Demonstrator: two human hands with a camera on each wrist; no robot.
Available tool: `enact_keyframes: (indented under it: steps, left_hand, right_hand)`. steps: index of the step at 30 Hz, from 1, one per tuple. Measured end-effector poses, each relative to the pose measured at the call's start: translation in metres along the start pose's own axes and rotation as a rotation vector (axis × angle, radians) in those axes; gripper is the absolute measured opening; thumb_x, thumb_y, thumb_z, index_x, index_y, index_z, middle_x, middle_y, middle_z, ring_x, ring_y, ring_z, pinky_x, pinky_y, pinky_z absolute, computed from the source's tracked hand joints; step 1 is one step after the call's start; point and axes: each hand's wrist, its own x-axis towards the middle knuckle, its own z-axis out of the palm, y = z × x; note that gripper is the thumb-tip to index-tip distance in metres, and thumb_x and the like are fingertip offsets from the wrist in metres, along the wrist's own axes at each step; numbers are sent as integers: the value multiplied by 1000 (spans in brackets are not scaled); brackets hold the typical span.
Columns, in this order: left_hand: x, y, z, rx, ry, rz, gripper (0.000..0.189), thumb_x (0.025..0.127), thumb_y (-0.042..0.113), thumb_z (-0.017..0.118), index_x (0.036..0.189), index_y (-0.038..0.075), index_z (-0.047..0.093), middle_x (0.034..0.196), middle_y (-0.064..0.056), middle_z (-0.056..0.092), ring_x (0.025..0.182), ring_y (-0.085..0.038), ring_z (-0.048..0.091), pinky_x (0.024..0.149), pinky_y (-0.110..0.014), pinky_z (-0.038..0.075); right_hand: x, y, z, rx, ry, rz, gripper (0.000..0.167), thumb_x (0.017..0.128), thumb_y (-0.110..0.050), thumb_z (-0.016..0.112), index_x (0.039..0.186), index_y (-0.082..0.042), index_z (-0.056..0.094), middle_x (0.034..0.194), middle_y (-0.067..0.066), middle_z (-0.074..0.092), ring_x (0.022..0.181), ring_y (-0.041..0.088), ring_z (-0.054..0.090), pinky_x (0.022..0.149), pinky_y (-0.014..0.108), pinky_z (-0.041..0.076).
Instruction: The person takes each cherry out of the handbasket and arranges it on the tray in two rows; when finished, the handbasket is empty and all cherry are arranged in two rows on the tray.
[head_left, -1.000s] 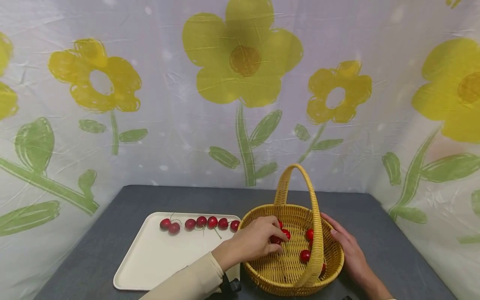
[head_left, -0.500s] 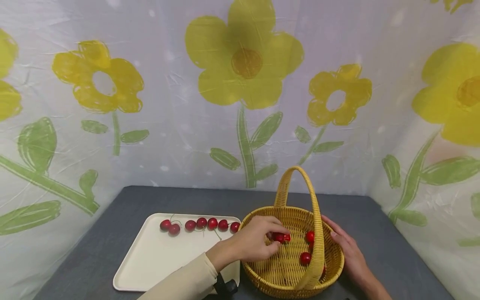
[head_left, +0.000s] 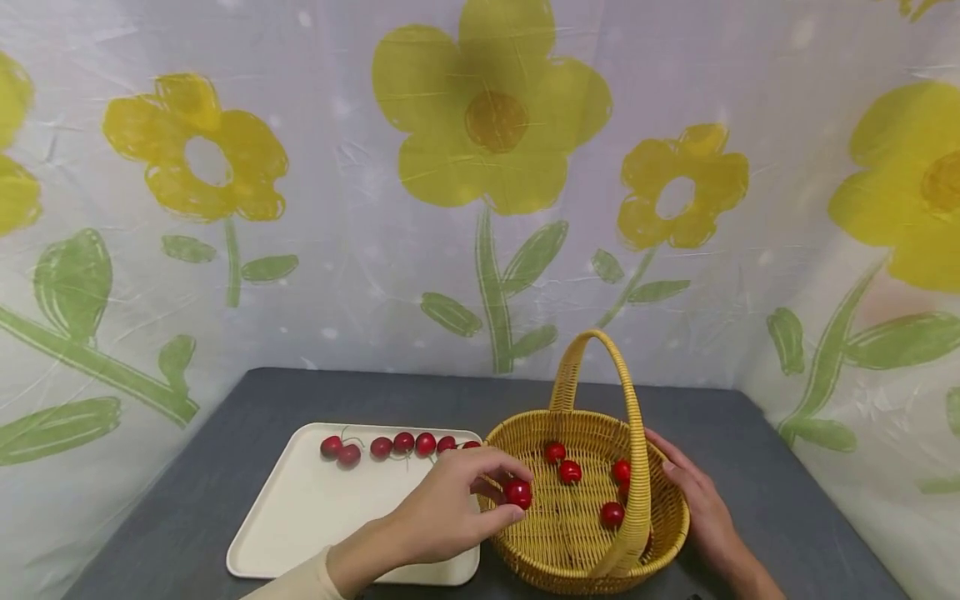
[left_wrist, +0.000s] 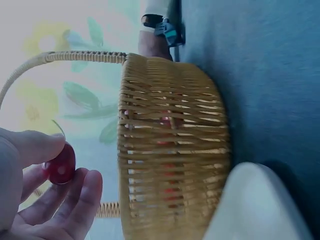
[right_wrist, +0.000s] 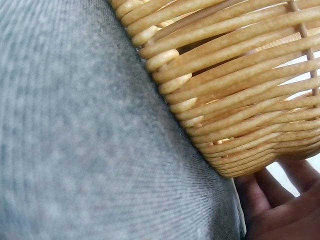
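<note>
In the head view my left hand point(head_left: 450, 508) pinches a red cherry point(head_left: 518, 493) between thumb and fingers, by the left rim of the wicker basket point(head_left: 577, 575). The left wrist view shows the same cherry point(left_wrist: 62, 164) with a thin stem rising from it. Against the basket's right outer side rests my right hand point(head_left: 701, 500), its fingers fairly straight along the wall and the thumb by the rim. Several cherries lie inside the basket, among them one cherry point(head_left: 570, 472) near the middle and another cherry point(head_left: 612, 514) close to the handle.
Left of the basket stands a white tray point(head_left: 300, 517), with several cherries point(head_left: 381, 448) in a row along its far edge. The basket's tall arched handle point(head_left: 636, 433) rises over it. Both rest on a dark grey table point(head_left: 420, 392) before a flowered cloth.
My left hand has lifted a cherry from the basket's left part and moved left and nearer to me. Two cherries it had covered now show. The right hand stays against the basket.
</note>
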Motion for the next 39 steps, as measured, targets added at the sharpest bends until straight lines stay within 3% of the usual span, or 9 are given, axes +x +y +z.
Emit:
enact_keyframes:
  steps: [7,11,14,18,21,27,30,34,39]
  left_hand:
    - [-40,-3,-22,-54,1,-38,27,99,17,83,125,22,78,118,-3,78,104,-10,77,90,-25,65]
    - [-59,-8,-35,-40,-13,-66,28,99,19,83,127,20,77,117,-1,78,104,-9,76,91,-24,64]
    - [-71,-15,-42,-9,-7,-48,27,99,15,83,125,19,76,113,1,77,103,-8,76,90,-24,64]
    - [-81,-29,-46,66,-20,26,26,98,10,82,123,14,76,110,0,79,101,-7,76,87,-26,66]
    - [-85,-39,-45,138,-52,41,26,97,10,84,122,10,77,109,3,80,100,-5,76,85,-27,66]
    - [-81,-51,-36,164,-122,-103,28,93,11,88,120,10,81,101,16,76,93,5,67,86,-24,64]
    - [-77,-54,-30,175,-142,-130,27,92,12,88,119,12,82,99,16,76,89,5,67,85,-24,63]
    - [-72,-57,-25,227,-151,-135,27,92,15,89,118,16,83,99,19,76,86,6,63,83,-22,60]
    - [-65,-60,-18,293,-142,-87,26,90,13,89,115,18,83,93,21,73,81,6,57,76,-18,54]
  right_hand:
    - [0,0,1,-10,-1,-4,56,122,-38,32,173,-14,34,158,-21,51,137,-12,54,104,14,51]
    - [0,-1,1,-8,2,2,56,122,-38,32,173,-14,34,158,-20,51,137,-12,54,104,14,52]
    - [0,-1,1,-9,8,12,56,122,-38,33,173,-15,34,160,-17,50,137,-13,53,104,14,52]
    - [1,-2,1,-28,14,23,56,122,-40,33,173,-17,34,165,-8,46,137,-14,52,104,13,51]
    - [0,-2,1,-32,19,24,56,122,-40,33,173,-16,35,165,-7,46,136,-14,52,104,13,51]
    - [0,1,1,36,-15,-7,57,122,-35,32,173,-10,31,156,-23,52,137,-11,55,104,16,53]
    - [0,2,0,63,-36,-28,57,123,-32,32,174,-7,29,154,-25,53,137,-8,56,104,18,55]
    - [1,2,0,68,-31,-28,57,123,-33,32,173,-8,29,155,-25,54,137,-8,57,104,18,55]
    - [1,1,0,49,-8,-15,56,122,-34,32,173,-9,31,154,-25,53,137,-9,56,104,16,54]
